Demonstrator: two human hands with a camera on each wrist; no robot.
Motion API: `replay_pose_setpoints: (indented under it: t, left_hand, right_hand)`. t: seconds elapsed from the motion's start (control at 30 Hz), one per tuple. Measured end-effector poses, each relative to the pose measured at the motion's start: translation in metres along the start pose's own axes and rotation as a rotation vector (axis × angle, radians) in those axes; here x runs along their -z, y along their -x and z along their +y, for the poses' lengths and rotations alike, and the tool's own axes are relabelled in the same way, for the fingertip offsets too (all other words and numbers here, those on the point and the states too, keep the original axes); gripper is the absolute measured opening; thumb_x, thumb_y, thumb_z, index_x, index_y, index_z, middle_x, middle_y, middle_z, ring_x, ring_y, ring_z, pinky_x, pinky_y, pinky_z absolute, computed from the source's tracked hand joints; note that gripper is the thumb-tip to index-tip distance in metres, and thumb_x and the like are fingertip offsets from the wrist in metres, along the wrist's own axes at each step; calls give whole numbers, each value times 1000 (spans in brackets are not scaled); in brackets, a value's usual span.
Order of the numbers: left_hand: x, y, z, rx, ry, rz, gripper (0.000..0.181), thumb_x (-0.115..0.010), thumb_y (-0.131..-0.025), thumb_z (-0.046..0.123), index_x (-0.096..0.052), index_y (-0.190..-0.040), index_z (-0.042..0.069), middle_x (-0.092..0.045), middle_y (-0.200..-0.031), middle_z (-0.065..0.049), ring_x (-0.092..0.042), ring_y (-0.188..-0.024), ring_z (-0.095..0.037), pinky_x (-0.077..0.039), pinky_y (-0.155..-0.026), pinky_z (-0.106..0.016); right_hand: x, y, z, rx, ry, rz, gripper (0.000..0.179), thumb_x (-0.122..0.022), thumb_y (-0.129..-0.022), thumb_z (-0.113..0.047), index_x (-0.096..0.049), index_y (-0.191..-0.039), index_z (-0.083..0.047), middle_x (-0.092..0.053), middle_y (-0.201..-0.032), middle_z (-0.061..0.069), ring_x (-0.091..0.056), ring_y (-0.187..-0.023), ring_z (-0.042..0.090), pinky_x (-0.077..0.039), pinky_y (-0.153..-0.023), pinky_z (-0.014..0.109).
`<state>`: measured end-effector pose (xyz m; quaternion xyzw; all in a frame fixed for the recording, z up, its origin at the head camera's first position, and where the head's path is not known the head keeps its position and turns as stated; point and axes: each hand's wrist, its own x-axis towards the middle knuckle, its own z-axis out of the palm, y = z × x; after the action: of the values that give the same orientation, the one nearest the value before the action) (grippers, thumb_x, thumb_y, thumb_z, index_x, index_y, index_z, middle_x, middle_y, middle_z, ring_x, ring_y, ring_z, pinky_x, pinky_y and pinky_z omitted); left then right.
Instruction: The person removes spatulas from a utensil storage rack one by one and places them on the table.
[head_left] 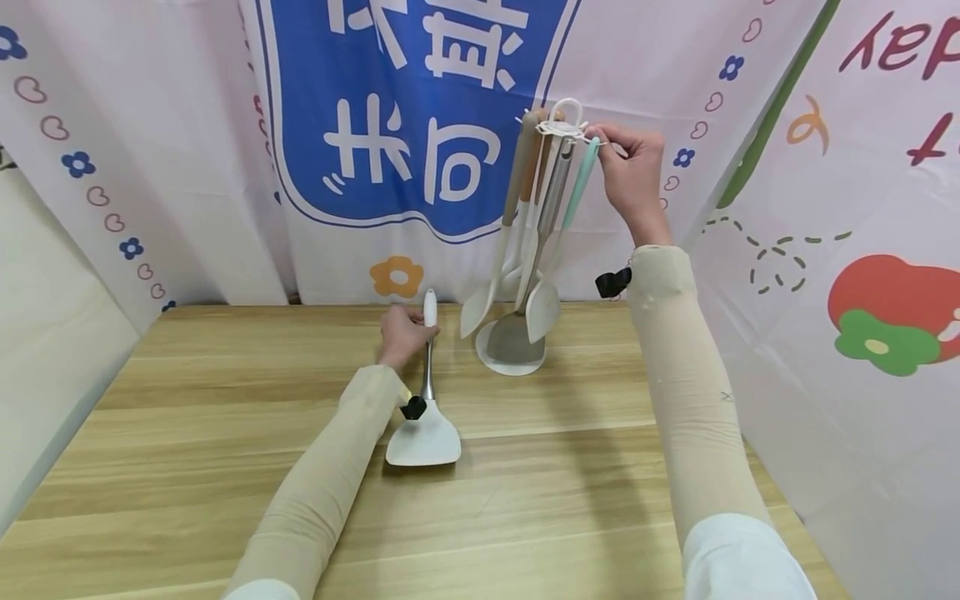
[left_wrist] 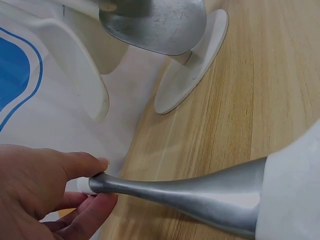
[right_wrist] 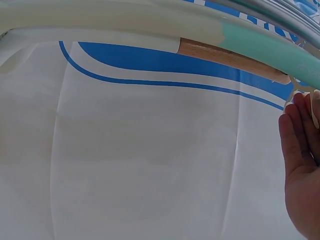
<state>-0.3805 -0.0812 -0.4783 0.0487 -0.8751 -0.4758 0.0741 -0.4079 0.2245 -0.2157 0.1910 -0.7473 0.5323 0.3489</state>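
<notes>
A white-bladed turner (head_left: 423,439) with a steel neck and white handle lies along the table, its blade toward me. My left hand (head_left: 402,335) pinches it where handle meets neck, thumb on one side and fingers on the other, as the left wrist view shows. To its right stands a white utensil rack (head_left: 562,129) hung with several kitchen tools. At the rack's top, my right hand (head_left: 633,171) pinches the hook ring beside a mint-green handle (head_left: 582,183). The right wrist view shows that hand's fingers (right_wrist: 295,135) near the handle's end, partly cut off by the frame.
The rack's round white base (head_left: 512,368) rests near the back of the wooden table (head_left: 225,433). A grey metal turner blade (left_wrist: 155,25) hangs just above it, with pale spoon heads around. A printed curtain (head_left: 202,208) hangs behind the table's back edge.
</notes>
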Motion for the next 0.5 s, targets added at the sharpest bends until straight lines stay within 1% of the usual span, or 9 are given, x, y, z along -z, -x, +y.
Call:
replay_pose_setpoints:
  t: [0.13,0.2,0.37,0.5]
  left_hand:
    - [-1,-1,-1,9,0,-19,32,-84,-81,11,-75,-106,-6,-74,-103,-21,-63,-97,-30,-54,-88,-41]
    - [-2,-1,-2,13,5,-30,32,-84,-80,10,-74,-106,-6,-74,-104,-21,-63,-97,-30,-55,-88,-41]
    - [-4,-1,-5,8,-9,-51,35,-85,-79,8,-73,-108,-8,-73,-106,-23,-64,-100,-33,-54,-92,-43]
    - [-5,-1,-6,10,-15,-64,38,-85,-80,9,-71,-111,-9,-72,-108,-25,-65,-102,-35,-55,-92,-44]
  right_hand:
    - [-1,-2,5,-3,-20,0,18,-70,-96,-12,-77,-107,1,-77,-108,10,-66,-84,5,-49,-74,19]
    - [-1,-2,6,-7,-27,-1,19,-70,-96,-12,-76,-108,2,-78,-108,8,-67,-85,5,-50,-75,19]
    - [-1,-3,8,-4,-28,2,17,-70,-96,-11,-77,-107,1,-78,-106,5,-69,-88,5,-52,-78,19]
    - [0,-1,4,1,-39,5,16,-70,-96,-10,-77,-105,1,-79,-103,4,-69,-88,6,-52,-78,20]
